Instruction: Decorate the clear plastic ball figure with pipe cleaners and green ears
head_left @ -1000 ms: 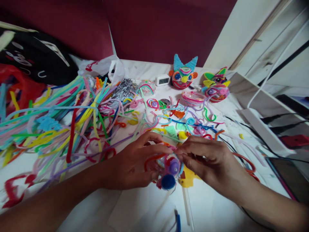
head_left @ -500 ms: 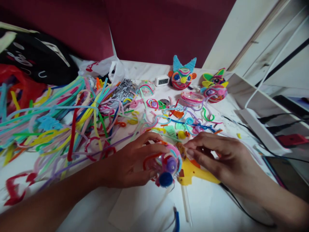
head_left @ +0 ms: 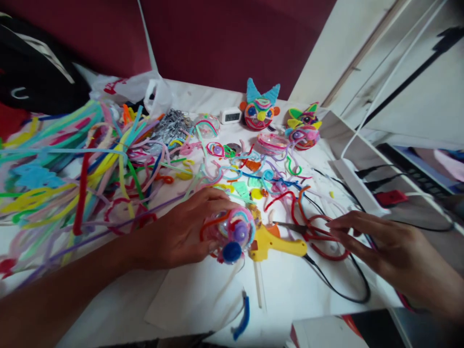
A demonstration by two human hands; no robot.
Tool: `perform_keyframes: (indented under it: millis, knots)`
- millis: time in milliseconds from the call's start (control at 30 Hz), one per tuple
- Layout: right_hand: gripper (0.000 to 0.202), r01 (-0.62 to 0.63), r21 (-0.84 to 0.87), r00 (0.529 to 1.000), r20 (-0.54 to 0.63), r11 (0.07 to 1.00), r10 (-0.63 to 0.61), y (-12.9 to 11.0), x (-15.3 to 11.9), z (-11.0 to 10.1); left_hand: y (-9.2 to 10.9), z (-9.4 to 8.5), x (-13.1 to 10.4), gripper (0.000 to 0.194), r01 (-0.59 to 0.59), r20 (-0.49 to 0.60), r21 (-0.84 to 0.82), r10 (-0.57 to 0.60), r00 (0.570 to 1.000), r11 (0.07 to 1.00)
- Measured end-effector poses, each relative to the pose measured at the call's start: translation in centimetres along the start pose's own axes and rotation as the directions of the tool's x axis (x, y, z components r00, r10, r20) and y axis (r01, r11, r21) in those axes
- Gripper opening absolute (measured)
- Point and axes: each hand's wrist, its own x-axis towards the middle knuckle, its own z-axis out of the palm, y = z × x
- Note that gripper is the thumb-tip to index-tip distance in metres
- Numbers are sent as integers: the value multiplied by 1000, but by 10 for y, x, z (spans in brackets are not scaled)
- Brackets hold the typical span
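Observation:
My left hand is closed around a clear ball covered in pink, orange and light-blue pipe cleaners. A purple coil and a dark-blue disc face me on its near side. My right hand is at the red-handled scissors, thumb and fingers closing at a handle loop. The scissors' blades point left, above a yellow glue gun. A clear glue stick extends from the glue gun toward me. A short blue pipe cleaner piece lies near the front.
Bundled pipe cleaners spread across the left side. Several decorated balls, including one with blue horns, stand at the back by a white timer. A power strip lies at right; a black cable loops behind the glue gun.
My right hand has moved right, from beside the decorated ball to the scissors, uncovering them. My left hand keeps the ball. The view has shifted slightly right.

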Motion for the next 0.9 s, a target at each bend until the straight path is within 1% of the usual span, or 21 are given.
perform_keyframes:
  millis: [33,167,267,333,400,467,567,667,733,800,900]
  knots:
    - [14,9,-27,1000,1,1000,-9,3,-7,0,0,0,1,59,8,18,19,-8,1000,1000]
    - [17,-9,-94,1000,-4,996,9,9,-31,8,0,-2,3,55,-11,0,40,11,1000,999]
    - [20,-22,-54,999,27,998,24,6,-42,16,0,-2,5,57,-10,4,54,10,1000,998]
    - [24,-20,-6,998,55,1000,20,1,-45,20,1,-3,7,57,-14,6,54,14,1000,998]
    - [25,-8,17,999,54,1000,7,-4,-45,23,2,-5,9,55,-16,21,55,15,1000,998]
    - [27,27,-2,999,39,1000,-27,-9,-43,28,4,-7,10,53,0,44,71,-3,999,997]
    - [33,137,-99,990,46,986,-133,-16,-34,42,6,-10,10,55,46,71,109,-54,996,993]
    - [42,258,-222,966,92,940,-243,-23,-21,59,9,-15,12,62,39,131,128,-56,990,991]
    - [47,315,-299,949,94,901,-301,-29,-11,69,13,-18,14,65,28,169,117,-48,984,993]
    - [50,342,-361,939,89,868,-333,-34,-3,76,17,-20,17,63,36,201,106,-57,978,994]
    - [57,349,-415,935,97,840,-341,-38,6,81,20,-22,20,63,28,222,104,-50,974,994]
